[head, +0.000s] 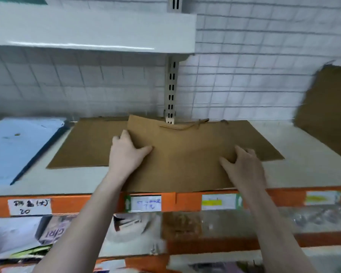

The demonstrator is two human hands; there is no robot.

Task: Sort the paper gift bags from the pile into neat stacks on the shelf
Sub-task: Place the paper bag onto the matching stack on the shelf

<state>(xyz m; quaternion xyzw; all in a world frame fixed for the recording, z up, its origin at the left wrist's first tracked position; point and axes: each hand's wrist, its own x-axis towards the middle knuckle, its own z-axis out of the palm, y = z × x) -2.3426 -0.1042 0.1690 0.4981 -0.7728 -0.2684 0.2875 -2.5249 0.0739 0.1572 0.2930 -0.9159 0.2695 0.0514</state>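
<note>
Hands flattening brown paper gift bag (pixel 185 154) onto white shelf (pixel 303 154): left hand (pixel 126 152) spread, pressing its left edge; right hand (pixel 242 166) spread, palm pressing down near its right side. Stacking barely starting. Two more flat brown bags lying beneath, third leaning far right of right hand; source pile not showing.

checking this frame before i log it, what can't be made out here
Head view only:
- Brown bag at right: cut off by the frame edge and motion-blurred.
- Bags under the top bag: their count is hidden by it.
- Middle price labels: writing too blurred to read.
- Lower shelf goods: smeared, partly behind both forearms.
</note>
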